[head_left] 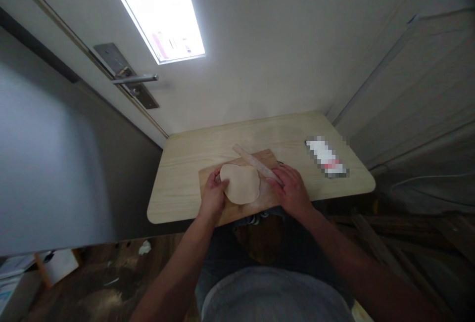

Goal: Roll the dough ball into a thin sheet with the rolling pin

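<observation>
One flat dough round over the wooden board, directly right of left hand, which pinches its left edge; can't tell if it's lifted. Right hand, farther off, grips rolling pin by its near end; pin's long axis slants far-left to near-right, along dough's far-right side. Pale table underneath, door behind.

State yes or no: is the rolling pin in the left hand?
No, the right hand holds the rolling pin, while the left hand holds the flat dough at its edge.
</observation>
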`<state>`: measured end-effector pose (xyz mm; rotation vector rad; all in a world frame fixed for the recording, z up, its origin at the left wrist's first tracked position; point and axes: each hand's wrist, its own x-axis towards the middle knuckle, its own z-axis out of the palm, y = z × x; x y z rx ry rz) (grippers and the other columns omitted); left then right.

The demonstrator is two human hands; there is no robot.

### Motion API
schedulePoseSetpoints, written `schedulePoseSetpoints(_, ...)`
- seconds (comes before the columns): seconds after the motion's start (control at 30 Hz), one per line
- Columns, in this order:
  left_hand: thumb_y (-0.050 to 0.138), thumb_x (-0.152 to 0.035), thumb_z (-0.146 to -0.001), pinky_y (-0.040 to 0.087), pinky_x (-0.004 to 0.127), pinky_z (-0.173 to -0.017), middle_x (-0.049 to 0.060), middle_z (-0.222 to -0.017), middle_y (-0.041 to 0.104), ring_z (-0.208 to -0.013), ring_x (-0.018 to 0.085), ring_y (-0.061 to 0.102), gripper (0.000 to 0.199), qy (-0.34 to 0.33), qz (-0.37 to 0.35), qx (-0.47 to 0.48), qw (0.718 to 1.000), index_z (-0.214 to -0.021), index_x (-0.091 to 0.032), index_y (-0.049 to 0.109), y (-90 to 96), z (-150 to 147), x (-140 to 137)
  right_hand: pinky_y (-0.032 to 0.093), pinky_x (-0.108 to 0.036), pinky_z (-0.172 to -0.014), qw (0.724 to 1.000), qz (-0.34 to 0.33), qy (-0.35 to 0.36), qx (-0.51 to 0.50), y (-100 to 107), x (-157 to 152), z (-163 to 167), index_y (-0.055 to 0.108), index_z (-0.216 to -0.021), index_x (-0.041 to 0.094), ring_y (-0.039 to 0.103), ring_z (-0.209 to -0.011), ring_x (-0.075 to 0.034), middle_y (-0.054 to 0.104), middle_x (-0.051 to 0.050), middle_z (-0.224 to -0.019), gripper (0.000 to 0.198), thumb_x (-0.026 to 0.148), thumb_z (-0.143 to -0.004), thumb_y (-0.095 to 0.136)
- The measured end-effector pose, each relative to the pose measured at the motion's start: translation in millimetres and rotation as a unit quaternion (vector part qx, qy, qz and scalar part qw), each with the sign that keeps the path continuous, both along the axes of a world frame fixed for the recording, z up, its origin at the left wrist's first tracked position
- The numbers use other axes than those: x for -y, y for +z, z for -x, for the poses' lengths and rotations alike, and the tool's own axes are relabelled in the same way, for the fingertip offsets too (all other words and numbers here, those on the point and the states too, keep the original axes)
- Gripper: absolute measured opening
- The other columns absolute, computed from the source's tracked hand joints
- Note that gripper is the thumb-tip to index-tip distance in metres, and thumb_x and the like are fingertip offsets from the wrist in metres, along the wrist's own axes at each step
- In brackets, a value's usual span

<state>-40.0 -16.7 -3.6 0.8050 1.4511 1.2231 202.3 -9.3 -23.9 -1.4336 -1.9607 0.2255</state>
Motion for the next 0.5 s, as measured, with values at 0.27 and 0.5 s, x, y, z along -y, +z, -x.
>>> schedulePoseSetpoints(0.27, 0.065, -0.018, -0.074, 0.055, 0.029, -0.055, 0.007, -0.096, 0.072, -0.068, 0.018, 0.068, 0.069, -0.127, 0.046, -0.09, 0.987, -0.139, -0.023, 0.043, 16.0, 20.7, 13.9, 0.036, -0.047, -0.109, 0.996, 0.012, 0.054, 0.066, 7.9, 4.3, -6.6, 0.069, -0.115, 0.019, 0.052, -0.125, -0.027, 0.069, -0.008, -0.122, 0.036, 0.044, -0.095, 0.052)
schedulePoseSetpoints(0.5, 0.064, -0.026, -0.08, 0.054, 0.029, -0.069, 0.004, -0.092, 0.068, -0.075, 0.016, 0.063, 0.038, -0.028, -0.068, -0.323, 0.943, -0.117, -0.021, 0.063, 25.1, 41.6, 14.7, 0.035, -0.05, -0.108, 0.991, 0.031, 0.09, 0.093, 15.2, 13.0, -7.6, 0.068, -0.12, 0.022, 0.05, -0.127, -0.029, 0.066, -0.009, -0.126, 0.037, 0.044, -0.096, 0.052)
